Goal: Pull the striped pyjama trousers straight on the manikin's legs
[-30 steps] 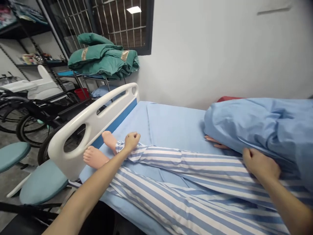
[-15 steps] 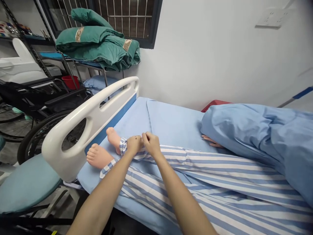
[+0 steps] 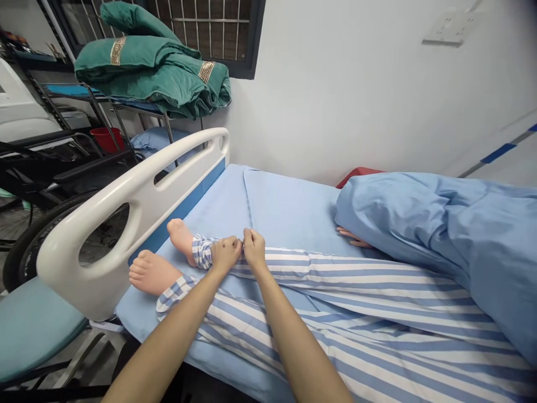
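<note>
A manikin lies on a bed in blue-and-white striped trousers [image 3: 344, 302], its bare feet [image 3: 153, 272] by the white footboard [image 3: 126, 212]. My left hand [image 3: 225, 253] is closed, gripping the far trouser leg near its cuff [image 3: 201, 250]. My right hand [image 3: 254, 249] pinches the same striped cloth right beside it, the two hands touching. A light blue blanket [image 3: 440, 235] is bunched over the manikin's upper body at the right, with a manikin hand [image 3: 354, 237] showing under its edge.
A light blue sheet [image 3: 285, 207] covers the mattress. Green folded quilts [image 3: 155, 67] lie on a metal rack behind the footboard. A wheelchair [image 3: 54, 184] and a teal stool seat [image 3: 29, 330] stand at the left. A white wall runs behind the bed.
My right hand left the manikin's hip by the blanket and came across to the far trouser leg beside my left hand. The view has shifted slightly.
</note>
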### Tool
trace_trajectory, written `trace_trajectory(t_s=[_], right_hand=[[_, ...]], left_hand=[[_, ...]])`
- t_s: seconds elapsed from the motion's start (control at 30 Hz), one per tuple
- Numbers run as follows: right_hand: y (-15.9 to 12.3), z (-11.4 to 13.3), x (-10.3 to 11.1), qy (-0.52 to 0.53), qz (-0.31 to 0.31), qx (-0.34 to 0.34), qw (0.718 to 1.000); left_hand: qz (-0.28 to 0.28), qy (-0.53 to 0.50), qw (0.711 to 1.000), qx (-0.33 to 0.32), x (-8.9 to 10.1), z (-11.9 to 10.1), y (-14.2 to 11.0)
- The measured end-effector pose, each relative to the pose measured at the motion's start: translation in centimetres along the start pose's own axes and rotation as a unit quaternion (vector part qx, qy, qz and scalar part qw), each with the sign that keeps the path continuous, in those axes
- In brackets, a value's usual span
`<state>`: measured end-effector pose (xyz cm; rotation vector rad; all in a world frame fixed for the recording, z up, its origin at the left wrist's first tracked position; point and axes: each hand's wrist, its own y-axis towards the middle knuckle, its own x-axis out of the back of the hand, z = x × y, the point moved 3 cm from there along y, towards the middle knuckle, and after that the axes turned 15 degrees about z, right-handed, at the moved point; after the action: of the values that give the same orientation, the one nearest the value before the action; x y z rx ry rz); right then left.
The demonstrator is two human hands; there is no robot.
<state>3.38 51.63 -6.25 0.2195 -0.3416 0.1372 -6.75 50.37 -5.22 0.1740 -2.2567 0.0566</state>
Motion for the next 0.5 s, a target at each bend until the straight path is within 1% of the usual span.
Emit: trace_trajectory(t_s=[0.1, 0.17, 0.23, 0.3, 0.33, 0.43, 0.5], right_hand=[[0.1, 0.7, 0.3, -0.015, 0.013, -0.001, 1.000], [0.3, 2.0, 1.1, -0.023, 0.029, 0.013, 0.999], [0.3, 3.2, 2.1, -0.020, 0.041, 0.036, 0.998], [0.3, 3.7, 3.1, -0.009, 0.039, 0.052, 0.998], [0.2, 3.6, 3.4, -0.006, 0.034, 0.048, 0.998], [-0.1, 1.7, 3.6, -0.020, 0.012, 0.021, 1.000], [-0.2, 0.3, 3.4, -0.007, -0.006, 0.007, 1.000]], left_hand=[[0.058, 0.105, 0.993, 0.015, -0.8, 0.8, -0.1], [0.097, 0.137, 0.986, 0.015, -0.6, 1.2, 0.6], [0.123, 0.149, 0.981, 0.006, -0.2, 1.3, 1.2], [0.124, 0.153, 0.980, 0.002, 0.1, 1.5, 1.5], [0.119, 0.151, 0.981, 0.003, 0.2, 1.5, 1.6], [0.094, 0.125, 0.988, 0.012, 0.3, 1.1, 1.5], [0.072, 0.100, 0.992, 0.006, 0.1, -0.2, 1.4]])
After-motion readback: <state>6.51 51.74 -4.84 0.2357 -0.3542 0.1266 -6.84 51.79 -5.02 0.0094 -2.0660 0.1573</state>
